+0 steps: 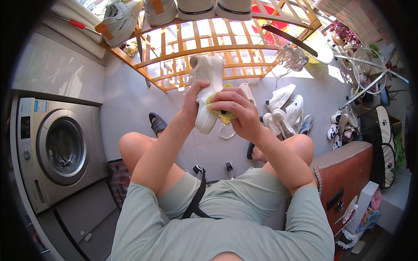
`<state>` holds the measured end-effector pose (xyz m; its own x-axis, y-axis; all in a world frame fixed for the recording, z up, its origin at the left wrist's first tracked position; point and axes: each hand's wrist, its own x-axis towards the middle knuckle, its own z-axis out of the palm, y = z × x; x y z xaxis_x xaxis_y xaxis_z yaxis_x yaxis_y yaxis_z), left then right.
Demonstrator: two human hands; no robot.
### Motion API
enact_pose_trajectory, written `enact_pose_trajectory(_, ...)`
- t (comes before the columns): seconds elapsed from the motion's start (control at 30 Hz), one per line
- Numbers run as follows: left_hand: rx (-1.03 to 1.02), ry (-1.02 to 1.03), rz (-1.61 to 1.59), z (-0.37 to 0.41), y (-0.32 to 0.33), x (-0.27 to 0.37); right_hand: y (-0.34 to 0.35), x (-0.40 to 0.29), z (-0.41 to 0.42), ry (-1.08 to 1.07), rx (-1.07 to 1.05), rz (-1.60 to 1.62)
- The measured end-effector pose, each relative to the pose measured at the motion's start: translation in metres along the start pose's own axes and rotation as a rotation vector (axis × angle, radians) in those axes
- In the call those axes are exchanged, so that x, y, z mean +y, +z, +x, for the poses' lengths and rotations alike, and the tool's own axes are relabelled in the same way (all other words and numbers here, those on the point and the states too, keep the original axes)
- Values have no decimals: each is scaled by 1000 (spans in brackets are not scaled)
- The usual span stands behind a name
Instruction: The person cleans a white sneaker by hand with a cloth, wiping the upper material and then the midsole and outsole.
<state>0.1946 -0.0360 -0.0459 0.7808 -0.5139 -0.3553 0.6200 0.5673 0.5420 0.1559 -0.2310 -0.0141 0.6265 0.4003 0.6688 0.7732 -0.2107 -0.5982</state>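
A white sneaker (206, 122) is held up in front of me, its heel end towards the wooden rack. My left hand (193, 101) grips it from the left, with the thumb on its side. In my right hand (238, 109) is a yellow-green cloth or sponge (214, 102) with a dark patch, pressed against the sneaker's side near the sole. Behind my right hand, another light shoe (247, 92) shows in part on the floor, and a white lace loop (226, 132) lies below. My palms are hidden.
A slatted wooden rack (209, 49) bears several shoes at its top edge. White sneakers (284, 112) lie piled at the right, near more shoes (343, 125). White laces (292, 58) hang from the rack. A washing machine (62, 146) stands left, a brown leather seat or case (346, 173) right.
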Motion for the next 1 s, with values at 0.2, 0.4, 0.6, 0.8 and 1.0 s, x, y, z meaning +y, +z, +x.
enact_pose_trajectory(0.2,17,-42,15,6,-14,-1,11,-16,-9,-217,-121,-23)
enact_pose_trajectory(0.4,-1,-120,-148,7,-13,-13,0,-2,-6,-266,-162,-89)
enact_pose_trajectory(0.6,66,-77,-108,3,3,-16,2,6,-6,-21,-9,-17)
enact_pose_trajectory(0.8,193,-105,23,8,-6,-12,16,-7,-11,-423,-145,-185)
enact_pose_trajectory(1.0,14,-108,-143,11,-13,-22,12,-9,-11,-236,-88,-112)
